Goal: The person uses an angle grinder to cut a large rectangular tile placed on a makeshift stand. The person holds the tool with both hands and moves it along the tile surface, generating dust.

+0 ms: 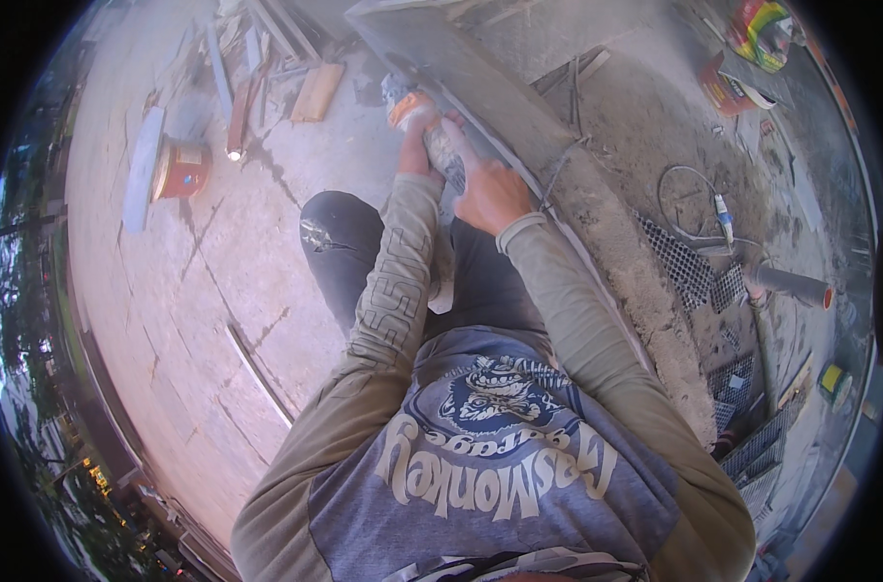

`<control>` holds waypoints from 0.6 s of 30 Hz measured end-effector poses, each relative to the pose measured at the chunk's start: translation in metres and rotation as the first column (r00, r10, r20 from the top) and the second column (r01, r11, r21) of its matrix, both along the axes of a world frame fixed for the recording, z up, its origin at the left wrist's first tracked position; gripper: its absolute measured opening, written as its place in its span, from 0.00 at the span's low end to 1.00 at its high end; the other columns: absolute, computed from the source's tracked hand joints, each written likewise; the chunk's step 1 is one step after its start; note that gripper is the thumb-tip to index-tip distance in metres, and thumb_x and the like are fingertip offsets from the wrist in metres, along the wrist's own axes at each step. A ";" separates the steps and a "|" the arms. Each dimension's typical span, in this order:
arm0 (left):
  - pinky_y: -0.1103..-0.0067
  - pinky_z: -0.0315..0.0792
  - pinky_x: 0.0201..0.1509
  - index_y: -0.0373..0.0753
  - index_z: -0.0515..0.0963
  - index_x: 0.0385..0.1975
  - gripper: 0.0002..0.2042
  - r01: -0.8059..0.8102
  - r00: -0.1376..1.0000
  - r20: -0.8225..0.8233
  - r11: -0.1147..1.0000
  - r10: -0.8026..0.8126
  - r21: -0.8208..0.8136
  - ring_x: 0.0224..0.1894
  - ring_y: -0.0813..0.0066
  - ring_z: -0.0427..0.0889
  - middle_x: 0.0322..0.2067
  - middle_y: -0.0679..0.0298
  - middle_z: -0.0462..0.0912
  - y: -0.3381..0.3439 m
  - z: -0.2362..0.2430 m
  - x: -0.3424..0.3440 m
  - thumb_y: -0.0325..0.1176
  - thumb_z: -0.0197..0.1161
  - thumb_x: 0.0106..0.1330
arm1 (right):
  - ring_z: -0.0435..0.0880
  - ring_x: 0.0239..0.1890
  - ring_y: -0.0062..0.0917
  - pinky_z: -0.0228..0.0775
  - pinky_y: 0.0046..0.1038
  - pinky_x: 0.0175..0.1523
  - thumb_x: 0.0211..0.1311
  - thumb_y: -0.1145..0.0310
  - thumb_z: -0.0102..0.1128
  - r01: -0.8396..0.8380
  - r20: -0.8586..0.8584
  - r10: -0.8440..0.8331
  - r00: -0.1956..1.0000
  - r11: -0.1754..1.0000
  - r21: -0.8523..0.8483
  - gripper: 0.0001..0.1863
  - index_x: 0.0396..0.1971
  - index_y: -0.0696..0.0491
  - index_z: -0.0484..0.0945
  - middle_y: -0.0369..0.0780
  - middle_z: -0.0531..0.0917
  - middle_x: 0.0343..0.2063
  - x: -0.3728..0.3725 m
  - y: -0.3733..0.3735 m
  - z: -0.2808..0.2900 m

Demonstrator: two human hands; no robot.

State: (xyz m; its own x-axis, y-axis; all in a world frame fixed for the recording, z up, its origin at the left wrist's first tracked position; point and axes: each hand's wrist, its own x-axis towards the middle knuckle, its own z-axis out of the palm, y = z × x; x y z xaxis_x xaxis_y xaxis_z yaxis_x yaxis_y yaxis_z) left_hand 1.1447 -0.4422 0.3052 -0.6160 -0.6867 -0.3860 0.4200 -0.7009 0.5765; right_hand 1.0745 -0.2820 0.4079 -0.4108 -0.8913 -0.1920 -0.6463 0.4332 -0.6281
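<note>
Both of my hands are closed around a dusty angle grinder [408, 105] with an orange-and-grey body. My left hand [417, 145] grips it toward the front, by the orange part. Behind it, my right hand [490, 189] wraps the grey rear of the body. The front of the tool is against or just beside the long edge of a grey concrete slab [461, 73]; dust blurs the contact, and its disc cannot be made out. My knees are bent just below the tool, the left one [340, 238] smeared with pale dust.
A red-brown bucket [181, 170] and scrap boards [317, 92] lie at left. To the right are a trench edge [645, 291], black plastic mesh [679, 257], a looped cable with a connector [724, 218], a grey pipe [796, 286] and another bucket [725, 87]. Haze hangs at the top.
</note>
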 end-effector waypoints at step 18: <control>0.61 0.89 0.49 0.36 0.68 0.66 0.25 -0.013 1.000 -0.007 1.000 0.013 0.000 0.46 0.56 0.91 0.49 0.50 0.88 -0.003 -0.006 -0.004 0.44 0.61 0.76 | 0.91 0.48 0.53 0.82 0.50 0.54 0.54 0.71 0.70 0.001 -0.040 -0.001 0.999 1.000 -0.007 0.60 0.85 0.27 0.49 0.55 0.91 0.42 0.000 -0.003 -0.003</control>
